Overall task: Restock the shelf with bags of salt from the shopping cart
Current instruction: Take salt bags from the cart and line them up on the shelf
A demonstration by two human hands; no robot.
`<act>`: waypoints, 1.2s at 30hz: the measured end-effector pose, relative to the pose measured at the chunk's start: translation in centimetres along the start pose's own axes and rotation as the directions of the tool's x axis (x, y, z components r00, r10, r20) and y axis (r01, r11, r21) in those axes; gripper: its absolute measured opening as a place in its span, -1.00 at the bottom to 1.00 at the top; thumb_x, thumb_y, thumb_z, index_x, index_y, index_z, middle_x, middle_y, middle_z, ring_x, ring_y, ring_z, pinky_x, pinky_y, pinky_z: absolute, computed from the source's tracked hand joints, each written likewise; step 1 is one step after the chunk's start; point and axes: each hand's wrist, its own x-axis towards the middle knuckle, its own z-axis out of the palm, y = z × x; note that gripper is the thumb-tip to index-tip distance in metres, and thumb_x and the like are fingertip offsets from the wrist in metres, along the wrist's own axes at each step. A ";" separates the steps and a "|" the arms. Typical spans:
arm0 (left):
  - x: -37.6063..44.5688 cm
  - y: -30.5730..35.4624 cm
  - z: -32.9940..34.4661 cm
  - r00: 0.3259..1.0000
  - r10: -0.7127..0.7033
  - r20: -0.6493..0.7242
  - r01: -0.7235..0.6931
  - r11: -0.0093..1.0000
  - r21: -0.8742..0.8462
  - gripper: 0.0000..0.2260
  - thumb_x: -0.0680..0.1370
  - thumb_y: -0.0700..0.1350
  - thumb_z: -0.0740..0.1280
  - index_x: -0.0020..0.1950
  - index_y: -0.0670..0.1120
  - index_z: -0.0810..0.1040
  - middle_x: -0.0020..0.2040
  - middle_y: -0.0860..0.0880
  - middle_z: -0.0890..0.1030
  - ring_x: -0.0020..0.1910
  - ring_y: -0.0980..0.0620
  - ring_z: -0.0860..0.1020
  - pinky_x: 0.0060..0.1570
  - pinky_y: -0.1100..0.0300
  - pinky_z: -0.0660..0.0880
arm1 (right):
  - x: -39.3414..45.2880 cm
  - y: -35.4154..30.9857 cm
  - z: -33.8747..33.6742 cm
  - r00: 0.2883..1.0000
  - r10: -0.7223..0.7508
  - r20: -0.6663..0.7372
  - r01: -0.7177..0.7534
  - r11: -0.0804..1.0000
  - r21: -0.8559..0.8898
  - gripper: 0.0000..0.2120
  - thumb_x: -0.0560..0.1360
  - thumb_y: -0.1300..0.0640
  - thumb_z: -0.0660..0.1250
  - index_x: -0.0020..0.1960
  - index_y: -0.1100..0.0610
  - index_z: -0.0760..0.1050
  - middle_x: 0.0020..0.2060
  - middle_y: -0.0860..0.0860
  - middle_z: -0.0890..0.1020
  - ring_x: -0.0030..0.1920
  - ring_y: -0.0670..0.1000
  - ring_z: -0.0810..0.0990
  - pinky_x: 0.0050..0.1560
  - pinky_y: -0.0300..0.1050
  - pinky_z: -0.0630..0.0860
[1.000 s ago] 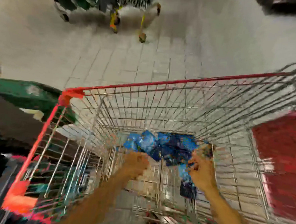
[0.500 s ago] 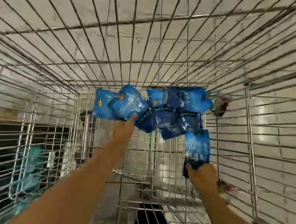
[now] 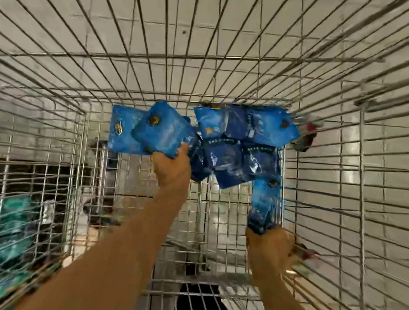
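Both arms reach into the wire shopping cart [image 3: 229, 57]. The left hand [image 3: 172, 168] grips a blue salt bag [image 3: 162, 132] at the far left of the pile of bags [image 3: 243, 145]. The right hand [image 3: 270, 250] clasps another bag [image 3: 264, 207] by its near end, at the cart's right side.

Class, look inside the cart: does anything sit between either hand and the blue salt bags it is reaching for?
Nothing visible does. The left hand already touches a blue bag at its lower edge, and the right hand grips the bottom of another bag. The wire cart surrounds them with its top open.
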 end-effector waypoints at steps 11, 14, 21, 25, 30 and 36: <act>-0.3 2.4 -10.6 0.955 -0.172 0.243 0.127 0.974 0.187 -0.70 0.50 -0.11 0.46 0.22 -0.04 0.56 0.00 0.05 0.64 0.04 0.01 0.62 -0.09 0.15 0.60 | -4.4 0.1 -2.2 0.960 -0.062 0.274 -0.048 0.925 0.378 -0.60 0.44 0.19 0.51 0.23 0.24 0.53 -0.02 0.19 0.67 -0.01 0.19 0.63 0.03 0.11 0.59; -1.8 5.0 -13.5 0.942 -0.152 0.300 0.056 0.951 0.305 -0.68 0.49 -0.08 0.48 0.23 -0.08 0.57 -0.02 0.03 0.64 0.03 -0.03 0.61 -0.11 0.18 0.58 | -6.4 -0.2 -5.0 0.911 -0.117 0.395 -0.068 0.903 0.423 -0.55 0.40 0.18 0.55 0.23 0.22 0.53 -0.03 0.12 0.68 -0.02 0.14 0.66 0.04 0.06 0.60; -7.2 15.3 -20.3 0.904 -0.066 0.422 -0.099 0.929 0.358 -0.77 0.48 -0.09 0.48 0.13 -0.06 0.65 -0.06 0.08 0.66 -0.01 0.05 0.59 -0.21 0.49 0.46 | -12.9 -3.9 -14.7 0.833 -0.275 0.481 -0.040 0.836 0.547 -0.62 0.32 0.37 0.56 0.10 0.22 0.59 -0.20 0.03 0.73 -0.26 -0.01 0.69 -0.32 -0.24 0.56; -11.0 22.6 -25.5 0.914 -0.003 0.406 -0.094 0.971 0.218 -0.83 0.45 0.08 0.48 -0.01 0.06 0.64 -0.15 0.15 0.70 -0.06 0.06 0.64 -0.08 0.23 0.55 | -18.9 -6.7 -20.7 0.753 -0.431 0.498 0.043 0.787 0.615 -0.56 0.32 0.35 0.56 0.17 0.20 0.58 0.01 0.14 0.70 0.03 0.16 0.66 0.18 0.14 0.56; -17.1 31.4 -34.8 0.954 0.131 0.269 -0.125 0.991 -0.040 -0.82 0.49 -0.03 0.46 0.02 -0.08 0.64 -0.01 -0.08 0.71 -0.06 0.02 0.66 0.02 0.11 0.59 | -28.6 -8.8 -26.1 0.640 -0.622 0.452 0.139 0.672 0.727 -0.46 0.18 0.32 0.60 0.14 0.15 0.58 -0.08 0.07 0.75 -0.08 0.05 0.73 -0.10 -0.07 0.65; -27.5 39.2 -50.5 0.901 0.399 0.172 -0.371 0.913 -0.171 -0.88 0.49 -0.08 0.40 -0.01 -0.04 0.67 -0.08 0.14 0.72 -0.06 0.19 0.67 -0.16 0.43 0.53 | -41.4 -10.0 -29.9 0.432 -0.817 0.382 0.332 0.538 0.775 -0.37 -0.04 -0.02 0.69 0.01 0.01 0.66 -0.07 0.02 0.74 0.00 0.07 0.71 0.06 0.13 0.63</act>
